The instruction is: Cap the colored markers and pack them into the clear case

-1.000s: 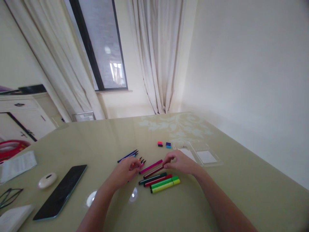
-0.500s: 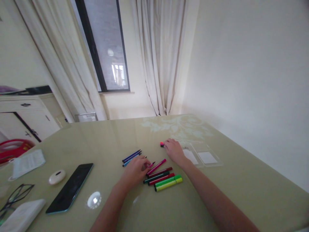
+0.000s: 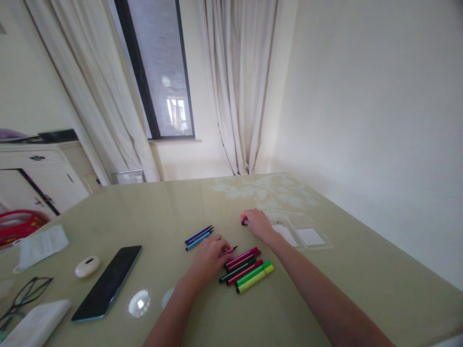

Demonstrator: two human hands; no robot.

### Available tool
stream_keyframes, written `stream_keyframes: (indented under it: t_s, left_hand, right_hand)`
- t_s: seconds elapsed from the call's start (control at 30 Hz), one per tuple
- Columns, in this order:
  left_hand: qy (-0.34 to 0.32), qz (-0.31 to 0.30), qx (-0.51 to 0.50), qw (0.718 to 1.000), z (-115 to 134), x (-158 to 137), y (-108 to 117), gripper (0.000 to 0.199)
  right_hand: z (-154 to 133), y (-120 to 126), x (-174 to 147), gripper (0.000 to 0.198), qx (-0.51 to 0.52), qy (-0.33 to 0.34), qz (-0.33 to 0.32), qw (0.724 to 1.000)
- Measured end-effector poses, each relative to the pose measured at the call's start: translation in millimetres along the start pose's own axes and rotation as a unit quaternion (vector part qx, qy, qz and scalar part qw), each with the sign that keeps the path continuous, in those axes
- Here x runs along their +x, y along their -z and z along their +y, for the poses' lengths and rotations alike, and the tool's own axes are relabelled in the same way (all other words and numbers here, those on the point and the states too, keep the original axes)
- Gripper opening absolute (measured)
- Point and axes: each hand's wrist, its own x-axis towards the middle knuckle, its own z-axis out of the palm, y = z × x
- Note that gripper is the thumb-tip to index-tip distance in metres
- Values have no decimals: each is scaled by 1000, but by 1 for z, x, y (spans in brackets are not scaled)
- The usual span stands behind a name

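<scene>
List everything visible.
capped plastic markers: six, multicoloured, centre
uncapped markers: two, blue, centre
pointed marker: one, pink, centre
caps: partly hidden, orange visible, centre
open plastic case: one, clear, right
touchscreen device, glasses: one each, black, left
oval case, flat slab, mask, cabinet: one each, white, left
rounded object: one, red, left
curtains: two, cream, back
window: one, grey, back
walls: two, pale, background
table: one, olive, middle
left hand: one, bare, centre
right hand: one, bare, centre

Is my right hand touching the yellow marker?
No, your right hand is at the small caps, farther back than the yellow marker.
</scene>
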Motion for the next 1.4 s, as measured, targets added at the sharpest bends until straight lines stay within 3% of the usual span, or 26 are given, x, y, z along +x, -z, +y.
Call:
stream_keyframes:
  t_s: [0.27, 0.57, 0.63, 0.73, 0.87, 1.03, 1.4]
  left_hand:
    - [15, 25, 15, 999, -5, -1, 0, 17]
    - [6, 54, 4, 999, 0, 0, 4, 21]
    - [11, 60, -12, 998, 1, 0, 4, 23]
    - [11, 76, -33, 996, 3, 0, 2, 22]
    - [16, 96, -52, 994, 6, -1, 0, 19]
    - [20, 102, -81, 991, 6, -2, 1, 15]
    - [9, 119, -99, 988, 8, -4, 2, 12]
  right_hand:
    - [-1, -1, -3, 11, 10, -6, -10, 1000]
    - [-5, 3, -36, 14, 55, -30, 80, 995]
    - [-5, 0, -48, 15, 129, -6, 118, 985]
    - [-7, -7, -64, 12, 275, 39, 155, 948]
    - [-12, -7, -77, 14, 387, 51, 154, 908]
    - [-15, 3, -79, 16, 418, 42, 167, 892]
    - [-21, 4, -82, 14, 428, 57, 150, 889]
